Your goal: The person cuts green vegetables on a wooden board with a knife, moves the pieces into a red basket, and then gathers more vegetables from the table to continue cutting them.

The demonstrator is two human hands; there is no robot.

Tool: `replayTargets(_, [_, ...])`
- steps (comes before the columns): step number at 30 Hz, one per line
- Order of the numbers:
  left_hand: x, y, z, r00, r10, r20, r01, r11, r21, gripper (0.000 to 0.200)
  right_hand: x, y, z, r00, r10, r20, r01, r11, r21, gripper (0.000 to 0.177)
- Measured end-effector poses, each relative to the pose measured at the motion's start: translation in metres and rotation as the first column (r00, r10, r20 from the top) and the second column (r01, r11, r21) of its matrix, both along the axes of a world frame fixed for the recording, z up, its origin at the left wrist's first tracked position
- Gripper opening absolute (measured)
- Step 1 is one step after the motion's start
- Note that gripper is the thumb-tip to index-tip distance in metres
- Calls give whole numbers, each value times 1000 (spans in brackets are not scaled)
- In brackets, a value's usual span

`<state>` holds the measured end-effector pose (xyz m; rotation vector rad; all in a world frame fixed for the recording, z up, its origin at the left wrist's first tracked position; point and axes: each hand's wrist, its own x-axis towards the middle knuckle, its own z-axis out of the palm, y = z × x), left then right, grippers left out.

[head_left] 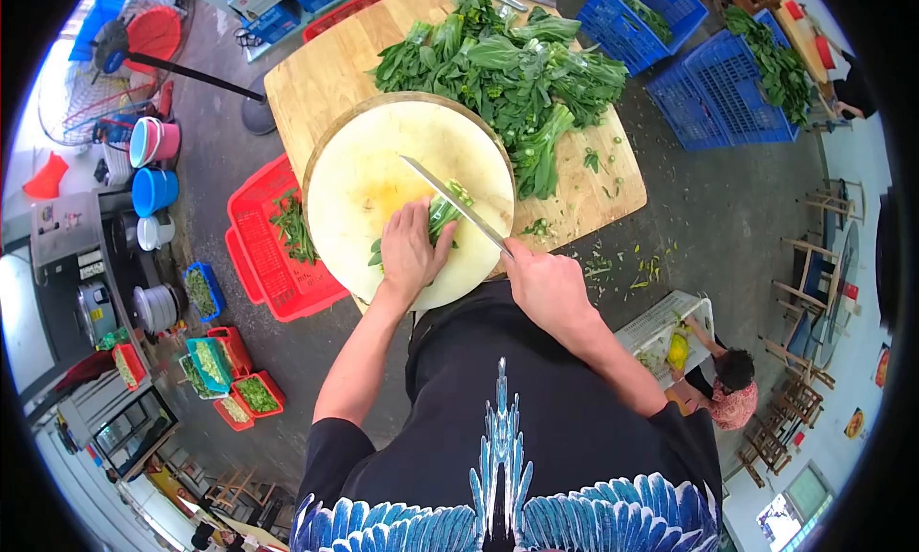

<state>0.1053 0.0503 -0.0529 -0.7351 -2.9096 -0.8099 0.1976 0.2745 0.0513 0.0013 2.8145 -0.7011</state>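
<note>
My left hand (414, 246) presses a bunch of leafy green vegetables (441, 213) down on a round cutting board (373, 159). Its fingers are closed over the stalks, and the leaves show on its left side. In my right hand (542, 282) is the handle of a kitchen knife (448, 196). The blade slants up and left across the cut ends of the stalks, close to my left fingers. Beyond the board lies a big heap of the same leafy greens (498, 64) on the wooden table (316, 83).
A red basket (278, 284) with some greens stands left of the board. Blue crates (713, 97) with greens are at the far right. Near a white crate (694, 308), another person (732, 399) handles something yellow. A stand's round base (257, 116) is on the floor beside the table.
</note>
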Motion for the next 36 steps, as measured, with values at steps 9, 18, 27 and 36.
replayTargets(9, [0,-2,-1,1000,21,20,-21,1000,8,52,0,2,-12,999,40,-33,-40,999,-3,23])
replayTargets(18, [1,-2,-3,999,45,-10,-45,999,21,51,1,3,-18,997,20,-71,-22,999,-39,25])
replayTargets(27, [0,-1,0,999,43,13,-43,999,8,53,2,2,-7,999,1,-47,-3,999,-46,20])
replayTargets(36, [-1,-1,-1,999,47,19,-47,998,-39,54,-29,-10,-20,994,20,105,-18,1000,-13,17])
